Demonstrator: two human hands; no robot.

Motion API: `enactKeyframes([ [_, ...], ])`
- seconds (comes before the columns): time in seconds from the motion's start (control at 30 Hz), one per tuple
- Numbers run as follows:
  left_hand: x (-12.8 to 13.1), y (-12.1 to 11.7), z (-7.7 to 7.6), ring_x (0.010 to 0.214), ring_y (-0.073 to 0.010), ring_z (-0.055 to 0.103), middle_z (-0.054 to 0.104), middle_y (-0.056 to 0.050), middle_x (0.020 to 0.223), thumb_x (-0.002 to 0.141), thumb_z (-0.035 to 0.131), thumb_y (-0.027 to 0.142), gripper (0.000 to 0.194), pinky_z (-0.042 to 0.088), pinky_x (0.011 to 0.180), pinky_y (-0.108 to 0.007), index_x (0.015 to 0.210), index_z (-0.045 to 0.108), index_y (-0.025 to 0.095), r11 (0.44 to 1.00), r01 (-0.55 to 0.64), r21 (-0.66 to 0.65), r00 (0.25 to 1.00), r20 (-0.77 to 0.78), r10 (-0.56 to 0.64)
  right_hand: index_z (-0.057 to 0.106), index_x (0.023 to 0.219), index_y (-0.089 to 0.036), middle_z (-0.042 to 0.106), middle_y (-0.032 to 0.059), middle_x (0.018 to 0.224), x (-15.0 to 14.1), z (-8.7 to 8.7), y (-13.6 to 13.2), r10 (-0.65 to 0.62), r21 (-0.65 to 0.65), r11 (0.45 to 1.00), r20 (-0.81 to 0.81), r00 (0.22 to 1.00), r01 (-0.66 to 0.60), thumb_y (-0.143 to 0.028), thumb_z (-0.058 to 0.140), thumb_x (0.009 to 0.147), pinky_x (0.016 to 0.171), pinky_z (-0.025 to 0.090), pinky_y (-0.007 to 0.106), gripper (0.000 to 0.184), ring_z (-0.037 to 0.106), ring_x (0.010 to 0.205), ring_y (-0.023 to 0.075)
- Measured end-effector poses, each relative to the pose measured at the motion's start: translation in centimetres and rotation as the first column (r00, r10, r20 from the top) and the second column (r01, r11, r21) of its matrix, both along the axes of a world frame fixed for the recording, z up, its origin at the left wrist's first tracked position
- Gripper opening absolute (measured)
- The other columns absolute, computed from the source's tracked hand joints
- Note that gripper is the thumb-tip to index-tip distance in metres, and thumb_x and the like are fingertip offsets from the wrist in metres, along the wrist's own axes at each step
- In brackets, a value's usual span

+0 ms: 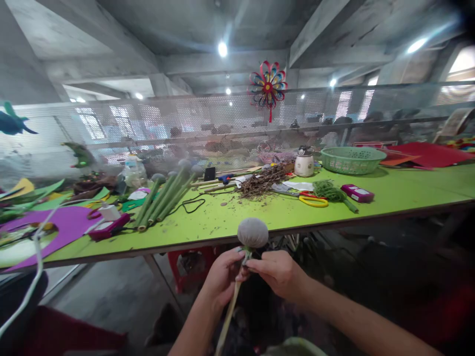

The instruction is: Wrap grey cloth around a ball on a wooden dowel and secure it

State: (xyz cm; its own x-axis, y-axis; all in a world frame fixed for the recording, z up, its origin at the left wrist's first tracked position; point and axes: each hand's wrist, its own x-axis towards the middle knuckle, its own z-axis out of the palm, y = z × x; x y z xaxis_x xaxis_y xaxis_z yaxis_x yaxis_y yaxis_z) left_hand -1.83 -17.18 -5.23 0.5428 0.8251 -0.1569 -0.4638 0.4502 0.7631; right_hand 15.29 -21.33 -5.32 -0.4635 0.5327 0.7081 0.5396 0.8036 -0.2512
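Observation:
A grey cloth-covered ball (253, 232) sits on top of a pale stick (229, 316) in front of the table edge. My left hand (223, 276) is closed around the stick just below the ball. My right hand (281, 273) pinches at the ball's neck, where a bit of green material (248, 251) shows; its exact kind is hard to make out between the fingers. The stick slants down toward me. On the table to the left lie several green-wrapped stems (168, 195) with similar grey heads.
The green table (208, 222) bears scissors (313, 200), a tangle of green string (328, 190), a magenta box (357, 193), dry twigs (264, 181), a jar (304, 165), and a green basket (352, 160). Purple sheet (72, 225) lies left; a red stool (178, 269) stands underneath.

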Motion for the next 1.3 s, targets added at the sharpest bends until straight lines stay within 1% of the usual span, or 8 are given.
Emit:
enactKeyframes([
  [0.13,0.1,1.3,1.0,0.046,-0.0050,0.045,0.058,-0.006,0.063,0.074,0.060,0.014,0.007,0.023,0.039,-0.014,0.075,0.060,0.007,0.995,0.042,0.089,0.999,-0.013,-0.041,0.066,0.080,-0.015,0.061,0.0023,0.065,0.0,3.2,1.5,-0.011,-0.129,0.992,-0.134,0.991,-0.007,-0.019,0.046,0.091,0.057,0.038,0.021,0.023,0.052,0.059,0.0108],
  [0.37,2.9,4.9,2.5,0.044,-0.0032,0.041,0.060,-0.006,0.062,0.072,0.065,0.020,0.014,0.023,0.039,-0.014,0.074,0.057,0.009,0.983,0.044,0.177,0.998,-0.057,-0.035,0.068,0.071,-0.014,0.056,0.0000,0.060,0.7,7.7,6.0,-0.156,-0.306,0.952,-0.433,0.888,0.018,-0.026,0.057,0.082,0.053,0.036,0.021,0.019,0.047,0.057,0.0101],
  [0.5,4.8,7.8,4.3,0.046,-0.0050,0.043,0.056,-0.002,0.060,0.069,0.064,0.028,0.019,0.026,0.039,-0.015,0.072,0.055,0.011,0.950,0.040,0.309,0.965,-0.258,0.043,0.067,0.070,-0.013,0.052,-0.0021,0.053,1.9,9.0,9.7,-0.233,-0.469,0.880,-0.565,0.791,-0.075,-0.030,0.062,0.073,0.043,0.030,0.021,0.017,0.040,0.045,0.0076],
  [0.67,5.8,11.7,5.4,0.051,-0.0118,0.051,0.059,-0.002,0.062,0.068,0.053,0.028,0.016,0.040,0.049,-0.024,0.067,0.058,0.013,0.814,0.265,0.516,0.744,-0.647,0.168,0.063,0.066,-0.014,0.038,-0.0092,0.036,3.2,8.4,13.4,-0.341,-0.633,0.739,-0.649,0.680,-0.233,-0.037,0.069,0.062,0.032,0.019,0.020,0.024,0.025,0.031,0.0042],
  [0.93,5.9,14.0,5.0,0.049,-0.0125,0.041,0.045,0.003,0.044,0.066,0.058,0.035,0.026,0.028,0.052,-0.027,0.049,0.059,0.015,0.687,0.357,0.632,0.553,-0.736,0.390,0.059,0.065,-0.015,0.030,-0.0124,0.031,4.5,6.8,15.4,-0.318,-0.720,0.578,-0.632,0.707,-0.383,-0.038,0.072,0.060,0.032,0.017,0.018,0.027,0.020,0.031,0.0025],
  [1.07,5.5,15.2,6.1,0.064,-0.0160,0.052,0.063,-0.003,0.066,0.071,0.059,0.035,0.023,0.036,0.060,-0.026,0.071,0.071,0.016,0.443,0.366,0.819,0.549,-0.574,0.607,0.057,0.068,-0.015,0.029,-0.0131,0.033,5.2,6.6,15.8,-0.315,-0.727,0.534,-0.645,0.696,-0.432,-0.041,0.073,0.061,0.032,0.014,0.017,0.031,0.019,0.031,0.0021],
  [1.13,5.6,15.6,6.4,0.070,-0.0169,0.056,0.067,-0.005,0.076,0.071,0.061,0.033,0.024,0.040,0.064,-0.026,0.082,0.073,0.016,0.358,0.378,0.854,0.609,-0.521,0.598,0.056,0.068,-0.016,0.029,-0.0132,0.034,5.5,6.4,15.9,-0.313,-0.722,0.529,-0.655,0.688,-0.447,-0.043,0.074,0.061,0.032,0.014,0.017,0.033,0.020,0.031,0.0021],
  [1.3,6.6,14.8,5.5,0.077,-0.0196,0.060,0.070,-0.007,0.080,0.069,0.067,0.031,0.020,0.045,0.072,-0.028,0.079,0.074,0.016,0.535,0.248,0.808,0.767,-0.501,0.400,0.056,0.069,-0.015,0.033,-0.0122,0.035,5.9,6.1,15.7,-0.298,-0.701,0.543,-0.675,0.675,-0.462,-0.043,0.074,0.063,0.033,0.018,0.017,0.034,0.021,0.032,0.0020],
])
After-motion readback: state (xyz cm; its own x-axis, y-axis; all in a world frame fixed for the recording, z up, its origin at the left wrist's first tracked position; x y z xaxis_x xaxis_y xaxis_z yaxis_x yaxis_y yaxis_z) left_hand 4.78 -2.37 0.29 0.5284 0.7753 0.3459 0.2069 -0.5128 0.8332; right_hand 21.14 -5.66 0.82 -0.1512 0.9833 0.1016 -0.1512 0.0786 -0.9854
